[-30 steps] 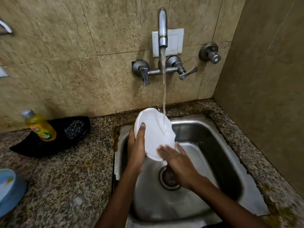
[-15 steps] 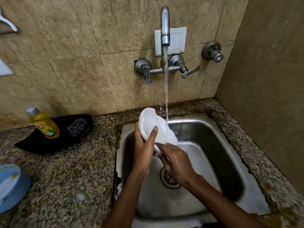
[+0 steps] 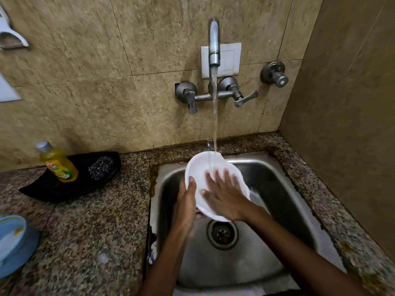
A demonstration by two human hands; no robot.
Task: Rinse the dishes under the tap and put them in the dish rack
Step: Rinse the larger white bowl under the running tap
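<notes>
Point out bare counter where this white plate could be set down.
Bare granite counter lies between the black tray, the sink rim and the blue plates. The strip right of the sink is narrow. The tray holds a soap bottle and a scrubber.

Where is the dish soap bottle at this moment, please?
In the head view the yellow dish soap bottle stands on the left, on the black tray beside the steel scrubber, against the tiled wall and left of the sink.
</notes>
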